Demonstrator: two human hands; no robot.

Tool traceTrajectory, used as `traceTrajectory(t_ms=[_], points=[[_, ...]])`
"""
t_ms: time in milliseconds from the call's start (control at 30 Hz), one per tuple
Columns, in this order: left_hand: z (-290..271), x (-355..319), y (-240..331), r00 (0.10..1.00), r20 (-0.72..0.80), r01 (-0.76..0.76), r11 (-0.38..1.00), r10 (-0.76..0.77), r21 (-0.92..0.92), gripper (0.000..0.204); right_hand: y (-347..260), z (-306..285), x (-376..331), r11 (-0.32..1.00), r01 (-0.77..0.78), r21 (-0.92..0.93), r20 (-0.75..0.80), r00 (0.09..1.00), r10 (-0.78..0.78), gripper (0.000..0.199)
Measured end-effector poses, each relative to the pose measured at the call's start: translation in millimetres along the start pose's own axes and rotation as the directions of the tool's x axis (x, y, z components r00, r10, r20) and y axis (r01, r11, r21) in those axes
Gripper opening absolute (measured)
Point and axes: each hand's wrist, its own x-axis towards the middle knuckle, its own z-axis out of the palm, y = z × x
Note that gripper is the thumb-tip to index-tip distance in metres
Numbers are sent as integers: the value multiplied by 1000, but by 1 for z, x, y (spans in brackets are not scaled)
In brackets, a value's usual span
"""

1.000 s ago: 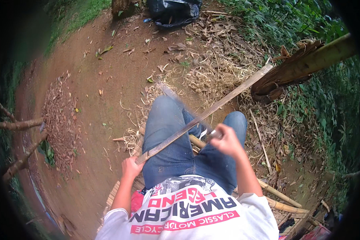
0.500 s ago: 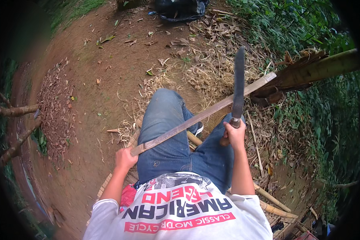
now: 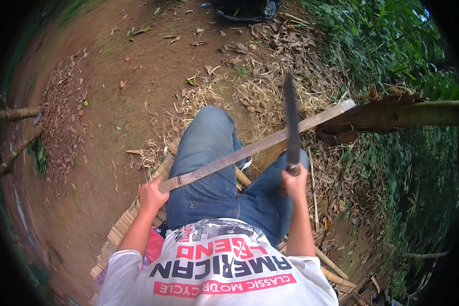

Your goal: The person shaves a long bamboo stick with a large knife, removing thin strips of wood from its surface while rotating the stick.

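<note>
My left hand [image 3: 153, 195] is closed round the near end of the bamboo slat [image 3: 255, 148] lying across my knees. My right hand [image 3: 294, 182] grips the machete [image 3: 290, 120], blade upright, touching the slat's edge. Open dirt ground [image 3: 137, 76] lies ahead.

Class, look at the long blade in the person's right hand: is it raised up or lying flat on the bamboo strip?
Raised. The blade points up from the right hand, crossing above the bamboo strip.

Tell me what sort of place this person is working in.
Likely an outdoor clearing beside thick greenery: bare dirt ground strewn with dry leaves, dense green plants on the right, and pale shavings scattered ahead of the knees.
</note>
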Motion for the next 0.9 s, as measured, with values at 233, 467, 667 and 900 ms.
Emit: traceTrajectory(t_ms=[233, 467, 667, 900], points=[[-16, 0, -20, 974, 219, -18, 985, 57, -174, 34, -15, 31, -15, 999, -40, 18, 132, 991, 38, 18], [-44, 8, -6, 954, 229, -140, 963, 193, -230, 39, -25, 20, -14, 996, -75, 42, 72, 995, 71, 16], [-52, 11, 3, 933, 335, -62, 975, 132, -214, 36, -40, -10, 16, 998, -4, 67, -59, 998, 8, 20], [-49, 6, 12, 940, 334, -20, 986, 75, -166, 32, -80, -27, 48, 999, 33, 28, -132, 991, -29, 13]])
